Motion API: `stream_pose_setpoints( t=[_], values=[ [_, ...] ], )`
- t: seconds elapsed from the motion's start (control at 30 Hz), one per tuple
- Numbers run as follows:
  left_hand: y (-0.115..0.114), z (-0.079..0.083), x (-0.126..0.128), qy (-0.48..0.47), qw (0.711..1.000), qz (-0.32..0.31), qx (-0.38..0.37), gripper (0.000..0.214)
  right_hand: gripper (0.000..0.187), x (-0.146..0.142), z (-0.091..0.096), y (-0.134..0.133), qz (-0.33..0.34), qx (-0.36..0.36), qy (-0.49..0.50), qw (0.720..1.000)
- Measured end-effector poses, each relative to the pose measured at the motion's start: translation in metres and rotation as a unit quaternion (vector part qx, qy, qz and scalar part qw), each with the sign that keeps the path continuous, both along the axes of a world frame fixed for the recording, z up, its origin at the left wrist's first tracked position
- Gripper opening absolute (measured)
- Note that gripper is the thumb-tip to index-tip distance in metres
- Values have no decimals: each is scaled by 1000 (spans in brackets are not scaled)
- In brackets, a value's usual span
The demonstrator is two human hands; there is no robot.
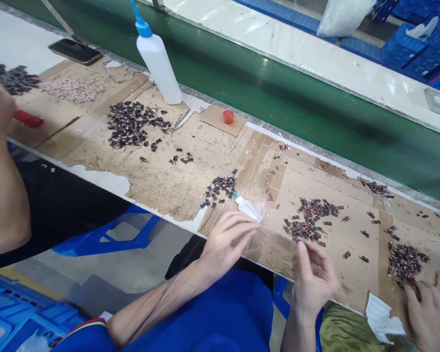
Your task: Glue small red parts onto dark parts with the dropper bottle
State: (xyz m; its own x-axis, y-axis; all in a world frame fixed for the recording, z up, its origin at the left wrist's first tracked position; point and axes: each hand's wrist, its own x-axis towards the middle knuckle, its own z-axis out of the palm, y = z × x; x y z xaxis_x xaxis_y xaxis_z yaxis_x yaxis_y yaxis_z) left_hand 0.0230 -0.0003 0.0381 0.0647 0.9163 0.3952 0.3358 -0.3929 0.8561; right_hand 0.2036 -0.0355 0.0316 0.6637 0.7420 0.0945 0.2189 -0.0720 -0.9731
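My left hand (227, 239) is closed round a small clear squeeze bottle (248, 209) with a blue tip, held over the cardboard-covered bench (168, 181). My right hand (313, 276) hovers just below a pile of small dark and red parts (308, 222), fingers curled in a pinch; what they hold is too small to make out. Another small heap of dark parts (220, 188) lies just beyond my left hand.
A tall white squeeze bottle (157, 58) with a blue nozzle stands at the back, beside a green conveyor belt (278, 93). A red cap (228, 116), a phone (75, 51) and more part heaps (130, 124) lie about. Other people's arms work at the left (3, 195) and right (429, 313).
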Motion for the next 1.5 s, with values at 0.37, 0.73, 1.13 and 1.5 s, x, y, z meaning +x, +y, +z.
stream_pose_setpoints(
  t=[0.37, 0.73, 1.13, 1.5],
  values=[
    [34, -52, -52, 269, 947, 171, 45, 14, 51, -43, -22, 55, 291, 17, -368, 883],
    [17, -40, -27, 242, 970, 2, 4, 13, 33, -13, -22, 39, 256, -44, 28, 965],
    [12, -49, -24, 167, 985, -8, -30, 19, 25, -11, -37, 32, 132, -7, 130, 983],
    [13, -48, -23, 183, 982, 9, -35, 15, 25, -14, -32, 32, 175, -80, 32, 981]
  ],
)
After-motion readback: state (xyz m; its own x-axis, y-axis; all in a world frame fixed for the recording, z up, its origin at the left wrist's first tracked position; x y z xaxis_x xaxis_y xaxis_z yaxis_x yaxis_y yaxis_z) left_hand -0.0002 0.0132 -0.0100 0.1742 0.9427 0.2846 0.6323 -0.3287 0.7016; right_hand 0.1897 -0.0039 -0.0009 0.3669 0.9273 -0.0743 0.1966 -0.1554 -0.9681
